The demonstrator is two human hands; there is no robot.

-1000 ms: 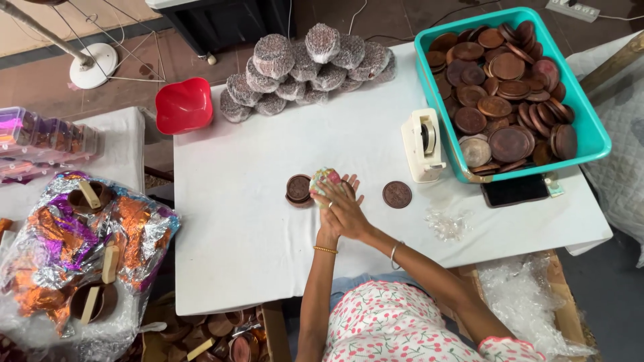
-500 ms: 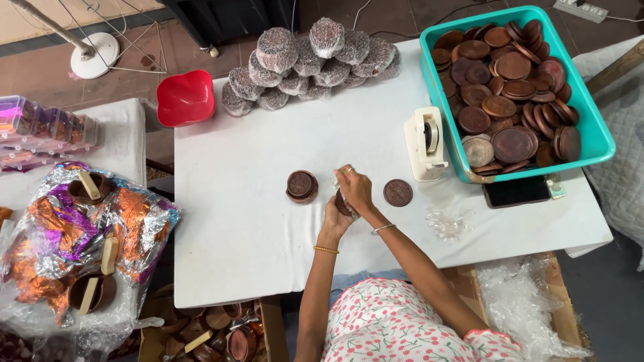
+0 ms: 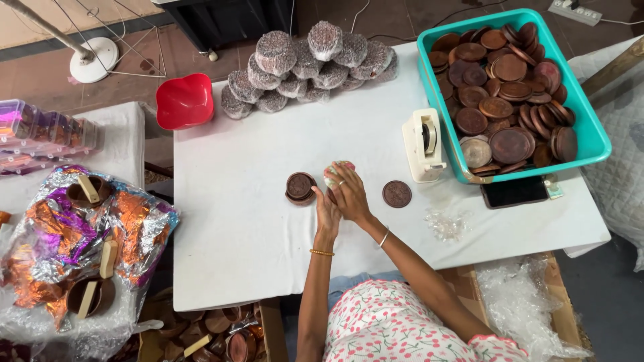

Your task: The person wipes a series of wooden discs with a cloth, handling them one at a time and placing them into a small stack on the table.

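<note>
White cloth covers the table [image 3: 255, 268], where the left hand [image 3: 327, 213] and right hand [image 3: 350, 193] press together, closed around a small pale wrapped bundle [image 3: 333, 171]. Just left sits a round brown wooden box [image 3: 300, 187], right a flat brown disc [image 3: 396, 194]. Farther off stands a cream tape dispenser [image 3: 422, 144], then a teal tub of brown discs [image 3: 590, 134].

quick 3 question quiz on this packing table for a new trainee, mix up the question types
1. True or false: both hands are closed around one small wrapped item.
2. What fills the teal bin? A) brown round discs B) foil sheets C) red bowls
3. Which lies nearer the tape dispenser: the single brown disc or the small stack of discs?

Key: 1 true; 2 A; 3 the single brown disc.
</note>
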